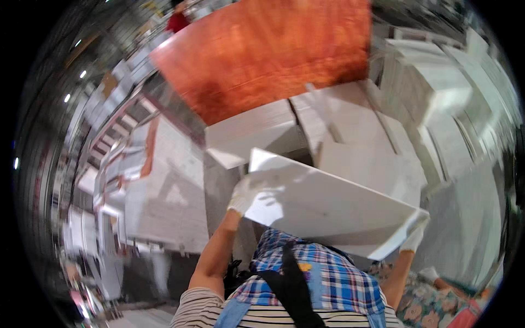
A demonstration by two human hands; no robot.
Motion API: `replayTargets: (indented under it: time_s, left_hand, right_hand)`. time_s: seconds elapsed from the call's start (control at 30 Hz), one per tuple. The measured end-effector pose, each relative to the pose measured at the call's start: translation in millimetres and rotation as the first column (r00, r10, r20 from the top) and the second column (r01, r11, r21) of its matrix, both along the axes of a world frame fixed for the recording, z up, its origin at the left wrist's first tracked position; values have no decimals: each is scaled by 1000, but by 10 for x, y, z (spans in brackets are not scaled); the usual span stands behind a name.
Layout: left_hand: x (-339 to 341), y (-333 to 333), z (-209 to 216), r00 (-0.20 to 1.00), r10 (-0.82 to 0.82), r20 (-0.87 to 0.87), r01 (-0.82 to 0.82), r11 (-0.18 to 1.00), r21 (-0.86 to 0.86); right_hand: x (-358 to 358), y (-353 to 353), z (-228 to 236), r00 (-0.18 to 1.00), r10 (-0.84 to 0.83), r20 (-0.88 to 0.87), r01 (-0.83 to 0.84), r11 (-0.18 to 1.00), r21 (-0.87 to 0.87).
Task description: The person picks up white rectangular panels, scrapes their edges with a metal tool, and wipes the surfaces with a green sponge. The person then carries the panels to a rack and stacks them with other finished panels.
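In front of my body I hold a long white panel (322, 199) tilted, its left end higher than its right. A short white upright piece (396, 235) runs along its right end, so it looks like part of a shallow box. My left hand (246, 192), in a white knit glove, is closed on the panel's left end. Gloved as well, my right hand (416, 232) grips the right end from outside; its fingers are partly hidden. Just beyond the panel lie large white boards (358, 123), one of them beside a white box-like piece (251, 131).
A large orange-red sheet (273, 52) stands behind the boards. Stacked white panels (426, 82) rise at the right. At the left is a pale work surface (164, 191). Close at lower right is another person in floral clothing (426, 300), with a gloved hand (429, 273).
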State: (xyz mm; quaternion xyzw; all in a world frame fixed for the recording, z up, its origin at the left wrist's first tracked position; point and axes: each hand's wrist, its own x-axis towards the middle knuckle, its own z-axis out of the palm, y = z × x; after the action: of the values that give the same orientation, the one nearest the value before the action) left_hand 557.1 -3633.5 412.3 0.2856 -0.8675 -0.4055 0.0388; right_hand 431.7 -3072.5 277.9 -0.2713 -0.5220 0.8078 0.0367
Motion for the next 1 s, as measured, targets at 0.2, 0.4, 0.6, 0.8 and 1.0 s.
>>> replayTargets:
  time_s: [0.2,0.4,0.6,0.8,1.0]
  left_hand:
    - [97,-216,-66,998,56,24,-53,992,-116]
    - [166,-170,599,989,57,134,-42,993,-115]
    - [612,-952,-289,998,55,-4,-55,998,21]
    - [675,-1594,-510,983,154,104,-181,916,359]
    - [739,-2910,-1195,876,140,461,-268,937,224]
  right_hand:
    - [-109,398,-785,992,-120,40,122,991,-51]
    - [-351,181,-868,993,-90,79,99,989,-108]
    - [-553,-769,-96,991,-126,53,129,990,-50]
    - [-629,-2034,508,998,-46,-41,51,992,113]
    - [-1055,-3429,318,998,42,-54,-33,986,165]
